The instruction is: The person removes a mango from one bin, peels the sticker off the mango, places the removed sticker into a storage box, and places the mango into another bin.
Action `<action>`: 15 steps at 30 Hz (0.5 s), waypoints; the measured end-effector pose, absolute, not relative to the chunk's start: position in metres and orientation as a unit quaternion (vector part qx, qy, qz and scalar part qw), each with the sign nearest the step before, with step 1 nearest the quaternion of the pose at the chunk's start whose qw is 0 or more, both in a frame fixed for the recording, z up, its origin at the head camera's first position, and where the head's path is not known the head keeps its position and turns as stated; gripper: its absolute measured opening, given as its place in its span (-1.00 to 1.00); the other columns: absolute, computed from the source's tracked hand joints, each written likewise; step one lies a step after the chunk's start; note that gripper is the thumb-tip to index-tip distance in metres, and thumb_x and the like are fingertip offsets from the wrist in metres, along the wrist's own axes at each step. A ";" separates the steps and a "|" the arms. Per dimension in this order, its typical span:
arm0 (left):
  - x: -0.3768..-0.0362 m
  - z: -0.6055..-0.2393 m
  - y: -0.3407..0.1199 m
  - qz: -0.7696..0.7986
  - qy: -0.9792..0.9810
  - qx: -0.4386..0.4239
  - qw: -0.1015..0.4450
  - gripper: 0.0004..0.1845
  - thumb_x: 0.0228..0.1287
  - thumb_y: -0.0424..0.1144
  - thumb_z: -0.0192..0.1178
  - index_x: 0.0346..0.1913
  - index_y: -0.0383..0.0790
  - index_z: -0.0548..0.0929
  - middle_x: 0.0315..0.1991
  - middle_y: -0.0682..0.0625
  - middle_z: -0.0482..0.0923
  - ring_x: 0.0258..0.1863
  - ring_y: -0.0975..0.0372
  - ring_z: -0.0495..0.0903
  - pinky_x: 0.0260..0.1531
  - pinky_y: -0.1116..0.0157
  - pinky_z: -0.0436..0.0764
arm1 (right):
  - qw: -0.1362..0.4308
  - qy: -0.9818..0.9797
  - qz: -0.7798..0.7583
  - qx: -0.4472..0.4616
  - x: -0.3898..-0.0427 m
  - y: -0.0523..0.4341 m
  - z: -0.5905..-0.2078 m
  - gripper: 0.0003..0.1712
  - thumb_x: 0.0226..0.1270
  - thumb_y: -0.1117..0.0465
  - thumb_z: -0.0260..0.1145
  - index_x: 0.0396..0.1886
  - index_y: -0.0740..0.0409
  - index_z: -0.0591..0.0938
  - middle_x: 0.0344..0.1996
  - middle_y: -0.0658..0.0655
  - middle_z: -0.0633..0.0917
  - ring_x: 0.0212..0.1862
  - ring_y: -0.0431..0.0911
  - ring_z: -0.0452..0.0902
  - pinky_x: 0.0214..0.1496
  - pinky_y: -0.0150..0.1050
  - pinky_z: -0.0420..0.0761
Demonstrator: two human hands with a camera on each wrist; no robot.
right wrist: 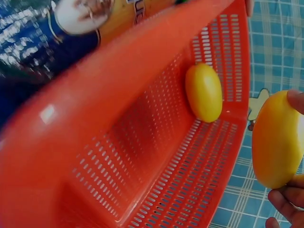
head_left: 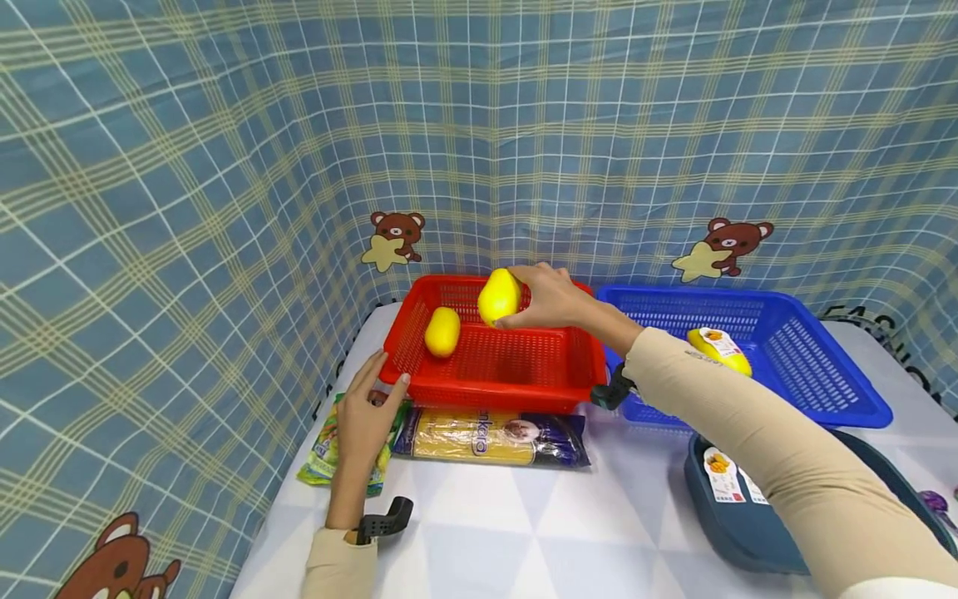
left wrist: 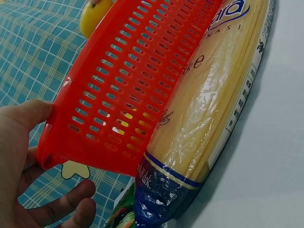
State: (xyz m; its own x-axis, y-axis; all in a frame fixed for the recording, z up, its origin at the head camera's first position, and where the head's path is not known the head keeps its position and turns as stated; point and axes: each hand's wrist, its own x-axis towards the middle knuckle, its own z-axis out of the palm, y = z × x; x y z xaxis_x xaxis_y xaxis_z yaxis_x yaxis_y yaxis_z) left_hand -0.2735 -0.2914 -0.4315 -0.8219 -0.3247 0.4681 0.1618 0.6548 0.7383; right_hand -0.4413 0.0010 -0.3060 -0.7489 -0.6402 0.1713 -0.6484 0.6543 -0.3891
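Observation:
In the head view my right hand (head_left: 550, 298) holds a yellow mango (head_left: 499, 297) between thumb and fingers, above the back of the red basket (head_left: 494, 394). The right wrist view shows the fingertips (right wrist: 285, 195) at one end of that mango (right wrist: 275, 142). A second yellow mango (head_left: 442, 332) lies inside the basket, toward its left side. My left hand (head_left: 364, 420) is at the basket's front left corner. Up close in the left wrist view, this hand (left wrist: 28, 156) grips the corner of the red rim, its lower fingers loosely bent below it.
A pasta packet (head_left: 486, 437) lies along the basket's front, beside a green packet (head_left: 322, 453) partly under my left hand. On the right stands a blue basket (head_left: 838, 391) with a labelled yellow fruit (head_left: 737, 360). A dark teal tub (head_left: 718, 532) sits partly under my right forearm.

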 end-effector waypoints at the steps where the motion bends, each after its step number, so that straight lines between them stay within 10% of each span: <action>1: -0.274 -0.432 -0.291 -0.414 -0.860 0.046 0.294 -0.36 0.31 0.08 0.33 0.40 -0.02 0.50 0.40 0.13 0.40 -0.41 0.26 0.55 -0.42 0.43 0.52 | 0.008 -0.909 0.216 0.355 -0.445 -0.001 -0.306 0.02 0.00 -0.31 0.50 0.40 0.08 0.45 0.12 0.03 0.63 0.09 0.03 0.35 0.01 0.06 0.21; 15: -0.276 -0.433 -0.294 -0.415 -0.861 0.049 0.289 -0.35 0.30 0.09 0.33 0.41 -0.01 0.50 0.39 0.12 0.41 -0.42 0.27 0.54 -0.42 0.42 0.54 | -0.048 -0.911 0.157 0.378 -0.477 -0.038 -0.333 0.05 0.04 -0.31 0.50 0.43 0.13 0.41 0.28 0.10 0.53 0.17 0.07 0.33 0.03 0.05 0.22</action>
